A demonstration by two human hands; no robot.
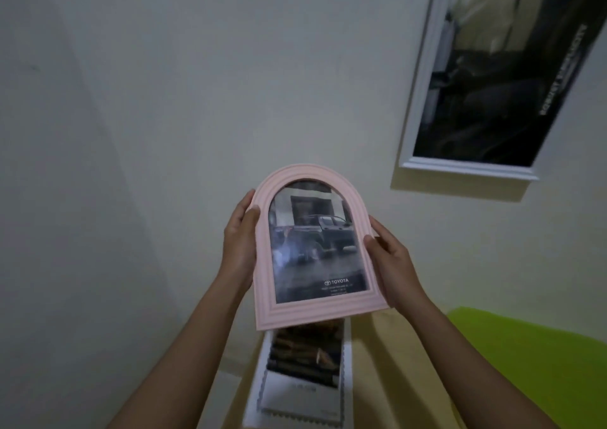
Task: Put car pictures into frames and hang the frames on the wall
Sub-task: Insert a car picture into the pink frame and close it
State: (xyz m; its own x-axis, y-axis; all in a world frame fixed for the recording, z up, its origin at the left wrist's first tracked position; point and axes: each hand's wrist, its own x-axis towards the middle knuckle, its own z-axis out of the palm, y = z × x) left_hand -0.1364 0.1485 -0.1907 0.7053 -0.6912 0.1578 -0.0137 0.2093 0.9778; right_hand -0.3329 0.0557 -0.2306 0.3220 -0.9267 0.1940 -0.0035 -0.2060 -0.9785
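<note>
I am holding the pink arched frame (312,315) up before the wall (197,100) with 2 hands. My left hand (239,241) is gripping its left edge and my right hand (391,264) its right edge. The Toyota pickup picture (315,241) is sitting inside it. A white rectangular frame (423,83) is hanging above and right of the pink frame, and a white scalloped frame (262,379) is showing just below it.

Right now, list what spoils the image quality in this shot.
Head view: dim, greyish light; pale glare on the glass of the pink frame washes out the left of the car picture; the white frame on the wall leans from wide-angle distortion, its picture dark and blurred; it throws a soft shadow below.
</note>
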